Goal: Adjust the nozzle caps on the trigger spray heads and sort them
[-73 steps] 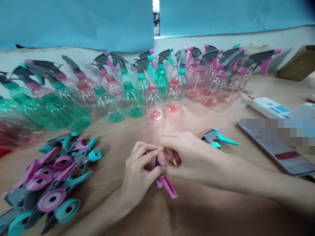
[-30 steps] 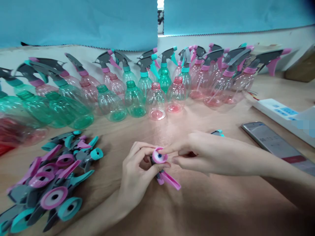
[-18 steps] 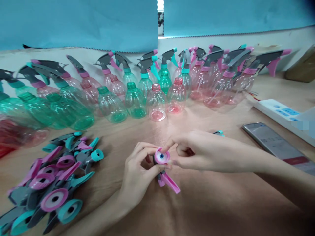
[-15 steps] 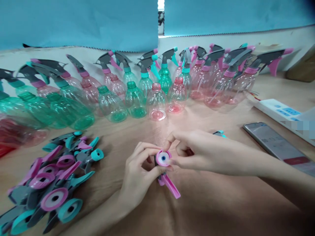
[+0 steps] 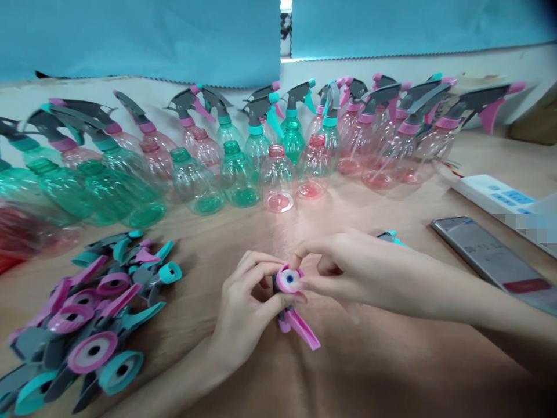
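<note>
My left hand grips a pink and grey trigger spray head, its fingers and thumb closed around it. The collar faces up towards me and shows a white disc with a dark blue centre. The pink trigger points down and to the right. From the right, my right hand has its thumb and forefinger bent against the rim of the same collar. Whether something small is between those fingertips cannot be made out. The grey body of the spray head is mostly hidden by my left hand.
A pile of loose spray heads, pink and turquoise, lies on the left. Rows of green and pink bottles stand along the back, many with spray heads on. To the right are a phone and a white power strip.
Both hands keep almost the same hold on the spray head. The view has shifted very slightly.
</note>
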Motion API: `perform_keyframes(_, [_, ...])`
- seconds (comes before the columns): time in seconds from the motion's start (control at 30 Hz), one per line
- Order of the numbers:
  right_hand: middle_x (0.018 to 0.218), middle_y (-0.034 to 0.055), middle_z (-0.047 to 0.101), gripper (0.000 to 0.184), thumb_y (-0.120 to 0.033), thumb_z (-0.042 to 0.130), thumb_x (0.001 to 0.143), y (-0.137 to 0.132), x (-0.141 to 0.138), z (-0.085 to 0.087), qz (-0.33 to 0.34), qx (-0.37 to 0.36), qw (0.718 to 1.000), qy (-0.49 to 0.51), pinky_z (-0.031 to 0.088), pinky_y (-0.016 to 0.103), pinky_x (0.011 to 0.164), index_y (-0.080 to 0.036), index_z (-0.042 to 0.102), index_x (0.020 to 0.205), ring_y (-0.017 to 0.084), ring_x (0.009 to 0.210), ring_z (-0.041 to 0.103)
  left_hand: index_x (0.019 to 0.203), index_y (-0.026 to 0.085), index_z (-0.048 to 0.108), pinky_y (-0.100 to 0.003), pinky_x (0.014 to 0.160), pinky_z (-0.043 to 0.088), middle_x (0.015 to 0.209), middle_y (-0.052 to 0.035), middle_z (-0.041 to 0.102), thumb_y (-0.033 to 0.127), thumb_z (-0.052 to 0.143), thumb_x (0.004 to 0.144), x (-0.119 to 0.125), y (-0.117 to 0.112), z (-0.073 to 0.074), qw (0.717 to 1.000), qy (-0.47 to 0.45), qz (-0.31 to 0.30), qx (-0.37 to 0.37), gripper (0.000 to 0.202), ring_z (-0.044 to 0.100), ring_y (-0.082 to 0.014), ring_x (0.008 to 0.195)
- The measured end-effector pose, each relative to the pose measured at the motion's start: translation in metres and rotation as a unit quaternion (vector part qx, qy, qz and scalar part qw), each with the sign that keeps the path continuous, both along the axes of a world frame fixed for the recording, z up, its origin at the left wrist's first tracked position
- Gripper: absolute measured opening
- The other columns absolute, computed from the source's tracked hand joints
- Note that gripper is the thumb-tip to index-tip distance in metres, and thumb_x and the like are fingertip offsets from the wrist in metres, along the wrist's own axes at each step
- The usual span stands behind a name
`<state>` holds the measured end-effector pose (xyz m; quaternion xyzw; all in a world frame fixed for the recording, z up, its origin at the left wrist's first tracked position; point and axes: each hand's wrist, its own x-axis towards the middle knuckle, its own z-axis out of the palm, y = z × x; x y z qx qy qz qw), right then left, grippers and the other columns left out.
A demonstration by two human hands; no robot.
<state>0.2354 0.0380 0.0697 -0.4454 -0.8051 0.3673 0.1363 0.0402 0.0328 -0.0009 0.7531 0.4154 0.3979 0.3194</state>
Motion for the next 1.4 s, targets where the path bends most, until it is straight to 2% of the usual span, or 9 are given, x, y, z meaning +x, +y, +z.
perform_keyframes(0.27, [0.052, -0.007, 0.049, 0.017, -0.031, 0.058, 0.084, 0.007, -0.001, 0.0, 0.01, 0.0, 1.0, 0.014, 0.024, 0.02, 0.042, -0.018, 0.06, 0.074, 0.006, 0.046, 0.038, 0.084, 0.022, 0.068, -0.023, 0.057, 0.048, 0.086, -0.0018, 0.061, 0.022, 0.079, 0.068, 0.0, -0.002, 0.0, 1.0, 0.002, -0.004, 0.004, 0.019, 0.057, -0.0167, 0.077])
perform_keyframes(0.5, [0.056, -0.0062, 0.052, 0.026, -0.043, 0.057, 0.086, 0.017, 0.001, -0.005, 0.071, -0.08, 0.993, 0.058, 0.032, 0.019, 0.045, -0.018, 0.062, 0.081, 0.006, 0.047, 0.046, 0.084, 0.022, 0.068, -0.022, 0.058, 0.047, 0.086, -0.0005, 0.061, 0.018, 0.08, 0.067, 0.0, -0.001, 0.0, 1.0, -0.003, -0.008, 0.002, 0.021, 0.057, -0.0152, 0.076])
perform_keyframes(0.7, [0.057, -0.0051, 0.053, 0.026, -0.041, 0.059, 0.085, 0.013, 0.0, 0.0, 0.036, 0.04, 0.998, 0.042, 0.028, 0.019, 0.046, -0.018, 0.064, 0.074, 0.007, 0.051, 0.042, 0.082, 0.022, 0.069, -0.022, 0.056, 0.046, 0.086, -0.0002, 0.061, 0.021, 0.079, 0.068, 0.0, 0.0, 0.0, 1.0, -0.012, -0.006, -0.017, 0.018, 0.057, -0.0146, 0.073])
perform_keyframes(0.8, [0.051, -0.0071, 0.044, 0.022, -0.032, 0.062, 0.083, 0.009, 0.0, 0.004, -0.003, 0.147, 0.988, 0.048, 0.023, 0.02, 0.043, -0.017, 0.06, 0.066, 0.006, 0.047, 0.033, 0.079, 0.021, 0.069, -0.021, 0.055, 0.045, 0.085, 0.0, 0.061, 0.022, 0.079, 0.068, 0.0, 0.0, 0.001, 0.999, -0.016, -0.003, -0.034, 0.015, 0.058, -0.0149, 0.075])
perform_keyframes(0.87, [0.05, -0.0078, 0.038, 0.022, -0.024, 0.063, 0.081, 0.007, 0.0, 0.004, 0.001, 0.201, 0.979, 0.045, 0.021, 0.02, 0.043, -0.017, 0.057, 0.061, 0.006, 0.047, 0.029, 0.079, 0.021, 0.069, -0.021, 0.056, 0.045, 0.085, 0.0001, 0.061, 0.021, 0.079, 0.068, 0.0, 0.001, 0.002, 0.999, -0.019, -0.001, -0.042, 0.014, 0.059, -0.0149, 0.075])
perform_keyframes(0.97, [0.051, -0.0076, 0.036, 0.023, -0.016, 0.06, 0.08, 0.005, -0.002, 0.001, 0.019, 0.226, 0.974, 0.024, 0.021, 0.02, 0.045, -0.016, 0.052, 0.058, 0.006, 0.049, 0.027, 0.081, 0.021, 0.069, -0.022, 0.056, 0.044, 0.084, 0.0004, 0.061, 0.022, 0.078, 0.069, 0.0, 0.001, 0.002, 0.999, -0.024, -0.003, -0.04, 0.015, 0.059, -0.0148, 0.074])
perform_keyframes(1.1, [0.053, -0.0067, 0.041, 0.024, -0.022, 0.056, 0.084, 0.007, -0.001, -0.003, 0.058, 0.174, 0.983, 0.01, 0.023, 0.021, 0.046, -0.016, 0.057, 0.061, 0.006, 0.051, 0.03, 0.082, 0.022, 0.07, -0.022, 0.057, 0.044, 0.084, 0.0009, 0.061, 0.019, 0.079, 0.067, 0.0, 0.001, 0.001, 0.999, -0.022, 0.002, -0.046, 0.018, 0.058, -0.0142, 0.073])
perform_keyframes(1.27, [0.058, -0.0058, 0.052, 0.013, -0.023, 0.06, 0.083, 0.013, 0.007, 0.002, 0.108, 0.082, 0.991, -0.015, 0.028, 0.02, 0.047, -0.017, 0.068, 0.075, 0.006, 0.051, 0.038, 0.082, 0.021, 0.07, -0.022, 0.057, 0.045, 0.084, 0.001, 0.061, 0.013, 0.081, 0.062, 0.0, -0.001, 0.001, 0.999, -0.008, -0.01, -0.042, 0.025, 0.058, -0.0132, 0.07])
perform_keyframes(1.4, [0.057, -0.0037, 0.055, 0.025, -0.034, 0.054, 0.089, 0.016, 0.012, 0.007, 0.137, 0.036, 0.989, -0.053, 0.029, 0.021, 0.046, -0.018, 0.072, 0.082, 0.007, 0.048, 0.039, 0.082, 0.02, 0.071, -0.022, 0.056, 0.046, 0.084, 0.0, 0.061, 0.014, 0.081, 0.062, 0.001, -0.001, 0.002, 0.999, -0.002, -0.02, -0.032, 0.023, 0.058, -0.0134, 0.07])
